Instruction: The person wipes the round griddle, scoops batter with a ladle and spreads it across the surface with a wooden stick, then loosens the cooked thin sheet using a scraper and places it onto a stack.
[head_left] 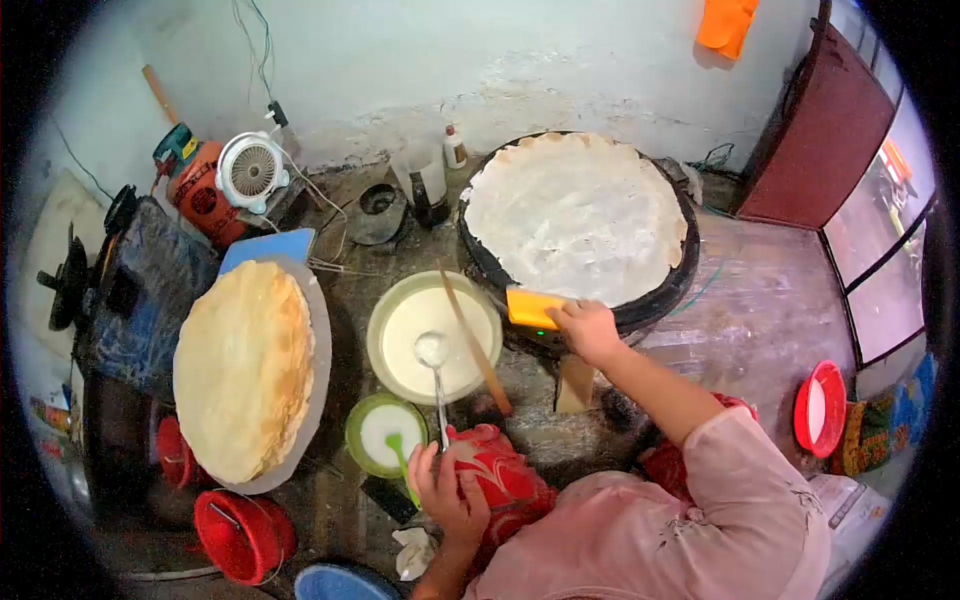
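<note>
My right hand (588, 332) is closed on a yellow scraper (535, 308) at the near edge of a round griddle (690, 262). A wide, thin pale flatbread (575, 215) covers the griddle. My left hand (452, 495) has its fingers apart, close to the handle ends of a metal ladle (439, 400) and a green spatula (399, 455). The ladle's bowl rests in a large bowl of white batter (405, 335), crossed by a wooden stick (472, 340). The green spatula stands in a smaller green bowl (352, 440) of white liquid.
Left of the bowls, a stack of flatbreads (240, 370) lies on a round board (318, 390). Red buckets (245, 535) and a blue basin (345, 582) stand in front. A small white fan (252, 172) is at the back left. A red basin (820, 408) sits at the right.
</note>
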